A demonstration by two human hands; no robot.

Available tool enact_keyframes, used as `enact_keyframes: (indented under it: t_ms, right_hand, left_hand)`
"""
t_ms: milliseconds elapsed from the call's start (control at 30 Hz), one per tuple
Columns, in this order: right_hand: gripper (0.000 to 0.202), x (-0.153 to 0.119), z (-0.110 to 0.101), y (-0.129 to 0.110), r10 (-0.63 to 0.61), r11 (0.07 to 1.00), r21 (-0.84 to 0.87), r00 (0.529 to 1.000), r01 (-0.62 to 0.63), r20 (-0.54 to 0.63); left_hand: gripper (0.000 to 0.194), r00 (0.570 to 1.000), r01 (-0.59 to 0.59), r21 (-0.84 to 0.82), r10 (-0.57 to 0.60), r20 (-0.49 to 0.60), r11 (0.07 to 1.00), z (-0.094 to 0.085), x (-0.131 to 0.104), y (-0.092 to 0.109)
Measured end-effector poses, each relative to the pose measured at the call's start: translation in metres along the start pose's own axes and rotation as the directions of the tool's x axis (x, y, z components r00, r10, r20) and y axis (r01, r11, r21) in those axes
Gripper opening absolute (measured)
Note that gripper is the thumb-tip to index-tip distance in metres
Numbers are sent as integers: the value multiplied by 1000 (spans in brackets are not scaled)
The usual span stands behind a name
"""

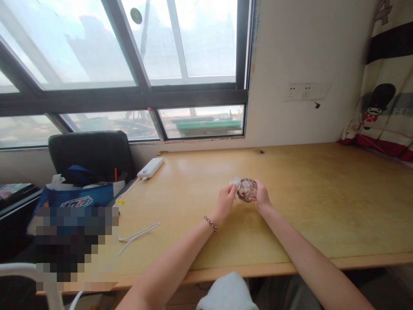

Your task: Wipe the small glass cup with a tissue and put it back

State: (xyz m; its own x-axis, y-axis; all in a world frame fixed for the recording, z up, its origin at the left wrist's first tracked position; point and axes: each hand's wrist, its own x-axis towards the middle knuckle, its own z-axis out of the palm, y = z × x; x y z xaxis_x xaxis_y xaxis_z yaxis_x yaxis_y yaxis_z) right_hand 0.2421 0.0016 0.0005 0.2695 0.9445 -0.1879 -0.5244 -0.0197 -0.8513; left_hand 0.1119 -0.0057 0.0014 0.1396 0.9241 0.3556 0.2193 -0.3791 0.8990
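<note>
Over the middle of the wooden desk [306,202], both my hands hold one small clear plastic packet [247,190] with brownish contents. My left hand [225,201] pinches the packet's white crinkled left end between its fingertips. A bead bracelet circles that wrist. My right hand [262,195] cups the packet's right side. The packet is just above the desk surface, and what is inside it is too small to make out.
A white power bank [150,167] lies at the desk's back left with white cables [138,235] trailing toward the front edge. A black chair [92,155] holding a blue bag [77,198] stands left of the desk. Wall sockets [305,91] and a patterned curtain [383,86] are at the right.
</note>
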Motion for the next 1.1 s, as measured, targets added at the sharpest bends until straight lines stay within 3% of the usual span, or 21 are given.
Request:
enact_keyframes:
  t_ms: [100, 267, 533, 733, 833, 900, 1100]
  right_hand:
    - [25, 5, -3, -10, -23, 998, 54, 995, 28, -95]
    - [25, 9, -3, -21, -80, 971, 211, 985, 111, -153]
    - [22, -2, 5, -19, -32, 971, 236, 998, 44, -57]
    - [18, 0, 1, -25, 19, 949, 315, 993, 19, -119]
    - [20, 0, -2, -24, 89, 944, 326, 992, -57, -84]
    - [22, 0, -3, -23, 117, 941, 325, 992, -95, -51]
    - [23, -4, 2, -19, 86, 949, 302, 996, -90, 27]
  left_hand:
    - [43, 1000, 0, 25, 0, 12, 1000, 7, -9, 5]
    - [38, 993, -87, 111, 77, 92, 990, 17, -22, 15]
    - [30, 985, -170, 202, 172, 9, 965, 15, -23, 18]
    - [31, 884, -464, 163, 444, 143, 871, 18, -29, 28]
    - [37, 846, -529, 190, 497, 190, 827, 15, -27, 28]
    - [38, 853, -519, 212, 486, 192, 828, 13, -24, 25]
    - [32, 926, -377, 194, 362, 107, 906, 9, -17, 19]
